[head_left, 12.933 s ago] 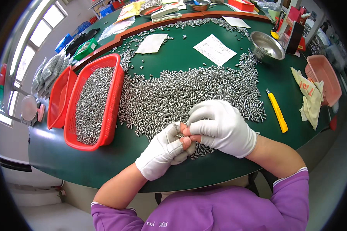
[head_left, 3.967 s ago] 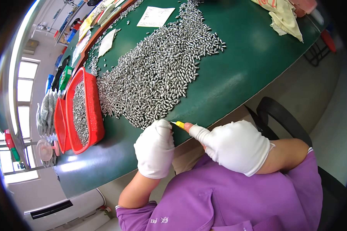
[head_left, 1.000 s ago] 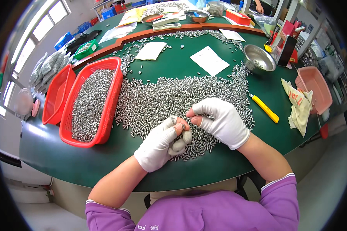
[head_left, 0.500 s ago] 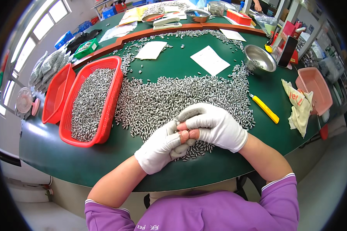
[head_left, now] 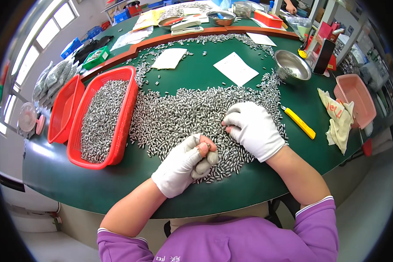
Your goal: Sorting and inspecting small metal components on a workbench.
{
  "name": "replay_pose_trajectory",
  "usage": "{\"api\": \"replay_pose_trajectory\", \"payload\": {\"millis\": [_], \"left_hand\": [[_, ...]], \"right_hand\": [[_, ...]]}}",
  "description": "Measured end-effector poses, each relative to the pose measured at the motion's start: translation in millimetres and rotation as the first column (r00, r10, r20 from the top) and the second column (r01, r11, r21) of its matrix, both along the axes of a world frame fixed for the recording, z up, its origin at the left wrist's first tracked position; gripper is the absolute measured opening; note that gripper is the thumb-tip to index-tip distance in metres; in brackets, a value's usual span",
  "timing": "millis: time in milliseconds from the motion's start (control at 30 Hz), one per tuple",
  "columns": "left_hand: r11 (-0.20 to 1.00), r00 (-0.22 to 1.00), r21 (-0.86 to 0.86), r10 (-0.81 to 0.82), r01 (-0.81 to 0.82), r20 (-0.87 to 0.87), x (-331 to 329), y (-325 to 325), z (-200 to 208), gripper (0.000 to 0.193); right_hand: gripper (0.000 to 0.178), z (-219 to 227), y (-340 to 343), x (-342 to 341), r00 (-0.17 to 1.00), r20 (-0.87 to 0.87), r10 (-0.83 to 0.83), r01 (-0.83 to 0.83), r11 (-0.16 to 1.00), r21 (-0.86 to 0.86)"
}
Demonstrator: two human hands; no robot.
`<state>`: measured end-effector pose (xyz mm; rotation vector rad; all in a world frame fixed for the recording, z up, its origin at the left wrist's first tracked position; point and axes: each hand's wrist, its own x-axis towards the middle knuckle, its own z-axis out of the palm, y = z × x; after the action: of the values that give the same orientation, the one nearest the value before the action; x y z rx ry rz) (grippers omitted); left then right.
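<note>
A wide heap of small silvery metal pieces [head_left: 174, 113], slim and rounded like little slugs, covers the middle of the green table. My left hand [head_left: 185, 163], in a white glove with bare thumb and index tips, is closed in a pinch over the near side of the heap. Whatever sits between those tips is too small to make out. To its right, my gloved right hand [head_left: 254, 131] reaches onto the heap with bent fingers, thumb and index tips close together among the pieces. What they grip, if anything, is hidden.
At left stands a red basket [head_left: 131, 100] full of the same pieces, beside another red basket [head_left: 56, 124]. Paper sheets [head_left: 236, 69] lie beyond the heap. On the right are a steel bowl [head_left: 292, 65], a yellow utility knife [head_left: 300, 123], a cloth [head_left: 338, 118] and a pink basket [head_left: 362, 100].
My hands were together, fingertips touching. The right hand has moved away, up and to the right, down onto the heap. My left hand stays nearly in place, still pinched.
</note>
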<state>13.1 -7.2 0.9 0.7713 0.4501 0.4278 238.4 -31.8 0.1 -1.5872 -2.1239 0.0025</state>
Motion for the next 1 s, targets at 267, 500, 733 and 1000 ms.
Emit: {"api": "replay_pose_trajectory", "payload": {"millis": [267, 500, 733, 1000], "left_hand": [[0.998, 0.999, 0.062, 0.018, -0.016, -0.028, -0.7, -2.3, 0.3, 0.025], [0.986, 0.995, 0.146, 0.094, -0.087, -0.042, -1.0, -4.7, -0.4, 0.025], [0.968, 0.983, 0.188, 0.177, -0.163, -0.057, 2.6, -6.2, -2.2, 0.024], [0.944, 0.967, 0.234, 0.25, -0.232, -0.048, 2.1, -5.0, -11.3, 0.025]], "right_hand": [[0.023, 20.8, -7.3, -14.8, 0.837, -0.373, 0.4, -0.304, 0.907, 0.292], [0.02, 15.2, -7.2, -21.2, 0.846, -0.304, 0.438, -0.317, 0.872, 0.372], [0.017, 19.9, -11.8, -24.1, 0.903, -0.206, 0.378, -0.273, 0.873, 0.403], [0.017, 8.3, -15.7, -32.2, 0.874, -0.379, 0.303, -0.161, 0.918, 0.362]]}}
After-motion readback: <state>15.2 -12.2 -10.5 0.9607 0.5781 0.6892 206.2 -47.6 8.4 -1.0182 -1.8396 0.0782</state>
